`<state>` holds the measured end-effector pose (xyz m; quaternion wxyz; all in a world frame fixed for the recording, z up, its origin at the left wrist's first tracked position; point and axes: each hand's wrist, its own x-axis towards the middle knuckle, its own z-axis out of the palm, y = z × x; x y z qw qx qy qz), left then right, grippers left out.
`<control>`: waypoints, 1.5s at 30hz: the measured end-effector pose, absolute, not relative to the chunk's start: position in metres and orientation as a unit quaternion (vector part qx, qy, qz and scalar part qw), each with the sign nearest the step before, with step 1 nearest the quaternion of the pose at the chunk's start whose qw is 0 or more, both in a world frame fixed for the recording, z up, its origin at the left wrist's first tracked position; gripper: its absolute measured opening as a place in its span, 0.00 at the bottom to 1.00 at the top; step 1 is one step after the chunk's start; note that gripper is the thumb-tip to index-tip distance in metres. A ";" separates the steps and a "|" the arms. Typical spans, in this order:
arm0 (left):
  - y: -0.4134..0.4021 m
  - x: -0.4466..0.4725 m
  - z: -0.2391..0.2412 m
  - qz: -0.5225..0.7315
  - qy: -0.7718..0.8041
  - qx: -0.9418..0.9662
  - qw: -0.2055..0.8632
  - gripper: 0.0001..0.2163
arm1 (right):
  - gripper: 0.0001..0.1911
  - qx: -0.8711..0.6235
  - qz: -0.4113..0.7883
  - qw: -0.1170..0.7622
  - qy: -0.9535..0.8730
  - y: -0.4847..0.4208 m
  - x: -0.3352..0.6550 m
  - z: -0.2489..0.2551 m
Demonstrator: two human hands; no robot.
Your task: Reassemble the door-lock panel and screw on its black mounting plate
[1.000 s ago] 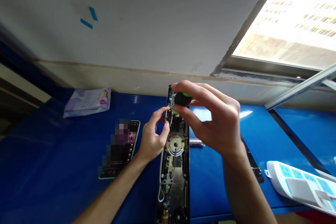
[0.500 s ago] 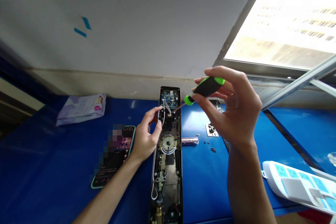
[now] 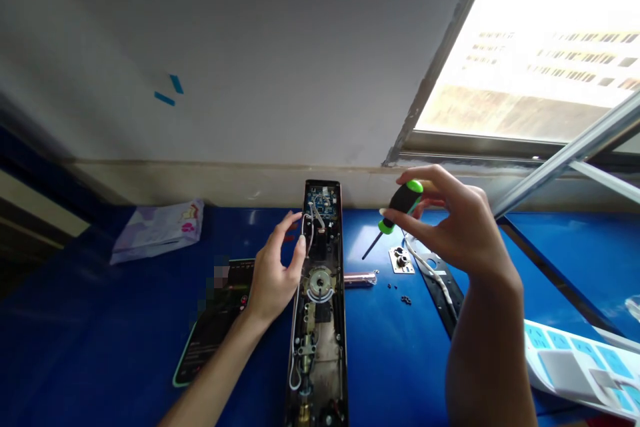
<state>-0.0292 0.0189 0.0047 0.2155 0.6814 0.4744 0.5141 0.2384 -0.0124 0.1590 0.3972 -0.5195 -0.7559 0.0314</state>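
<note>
A long dark open housing stands lengthwise on the blue table, like a lock body, with a blue circuit board at its far end and a round metal part mid-length. My left hand is at its left edge, thumb and forefinger apart beside a thin white wire; whether they touch it I cannot tell. To the right, my right hand grips a green-and-black screwdriver by the handle. Its shaft points down and left, with the tip in the air, apart from the housing.
Right of the housing lie a pinkish metal cylinder, small dark screws, a square plate with a round part and a black panel with a white cable. A phone, a purple packet and a power strip lie farther out.
My right hand has drawn the screwdriver out of the housing, rightward, and its shaft now points more steeply down. My left hand's fingers have spread a little at the edge. The view has tilted up.
</note>
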 end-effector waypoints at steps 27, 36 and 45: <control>0.038 0.146 0.070 -0.017 0.322 0.938 0.124 0.10 | 0.11 -0.671 0.194 0.244 -0.673 -0.041 0.317 0.169; 0.039 0.167 0.061 -0.033 0.320 0.938 0.131 0.09 | 0.10 -0.658 0.195 0.262 -0.678 -0.038 0.330 0.163; 0.050 0.129 0.070 -0.027 0.350 0.926 0.136 0.14 | 0.12 -0.628 0.221 0.278 -0.692 -0.029 0.320 0.163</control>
